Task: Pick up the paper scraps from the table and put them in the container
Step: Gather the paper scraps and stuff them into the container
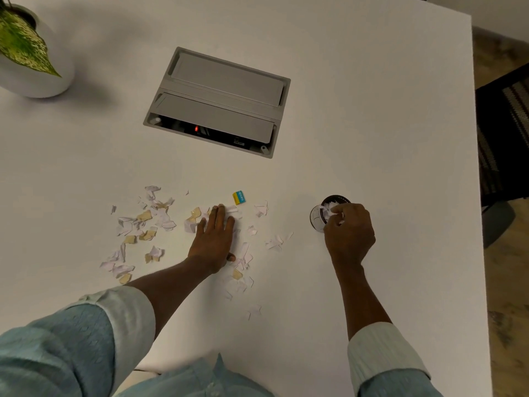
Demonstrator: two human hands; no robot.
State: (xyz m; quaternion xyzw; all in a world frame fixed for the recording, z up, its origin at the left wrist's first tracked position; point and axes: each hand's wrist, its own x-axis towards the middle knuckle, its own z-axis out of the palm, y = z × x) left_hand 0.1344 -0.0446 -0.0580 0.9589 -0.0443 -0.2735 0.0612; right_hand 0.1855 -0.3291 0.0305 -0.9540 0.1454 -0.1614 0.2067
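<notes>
Several white and tan paper scraps (143,224) lie scattered over the white table (343,110), left of and around my left hand. My left hand (214,239) rests flat on the scraps with its fingers together and stretched out, palm down. A small clear round container (317,217) with a dark rim stands to the right, with white scraps inside. My right hand (347,229) hovers over its mouth, fingers pinched on white paper scraps (333,210) at the opening.
A grey cable box (217,101) is set into the table behind the scraps. A small blue and yellow eraser (240,197) lies near my left fingertips. A white plant pot (34,53) stands far left. The table's right edge borders a dark chair (503,138).
</notes>
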